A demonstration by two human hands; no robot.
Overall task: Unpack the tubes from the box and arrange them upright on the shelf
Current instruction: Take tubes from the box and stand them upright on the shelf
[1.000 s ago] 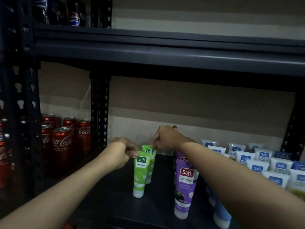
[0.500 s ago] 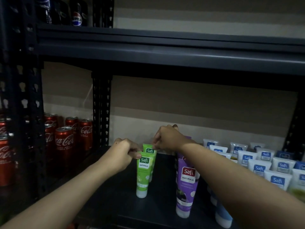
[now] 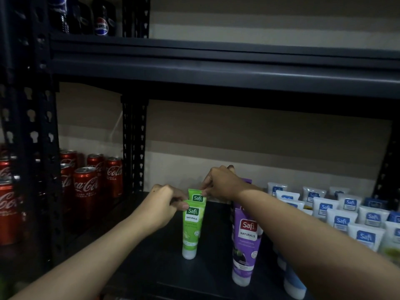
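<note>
**A:** So where do things stand on the shelf (image 3: pixel 151 267)?

**B:** Both hands are at the green tubes. My left hand (image 3: pixel 161 205) pinches the crimped top of the front green tube (image 3: pixel 191 230), which stands cap-down near the middle of the shelf. My right hand (image 3: pixel 223 184) pinches the top of the rear green tube (image 3: pixel 198 197), just behind the first and mostly hidden by it.

**A:** What could go wrong?

**B:** These tubes stand tall on a small cap, so I judge them tippy. If I let go while one leans, it may topple into the other. My right forearm also passes just above the purple tube (image 3: pixel 245 245), so a careless pull back could knock it, and it might take down the blue tube (image 3: pixel 293 284) beside it.

**A:** Can you read the labels?

**B:** Green and purple both say "Safi" and "NATURALS"; the smaller print is too dim. The white tubes (image 3: pixel 344 219) at right carry blue "Safi" badges. The red cans (image 3: pixel 85 187) at left read "Coca-Cola", and the bottle (image 3: pixel 101 19) on the upper shelf shows part of "PEPSI". No box is in view
</note>
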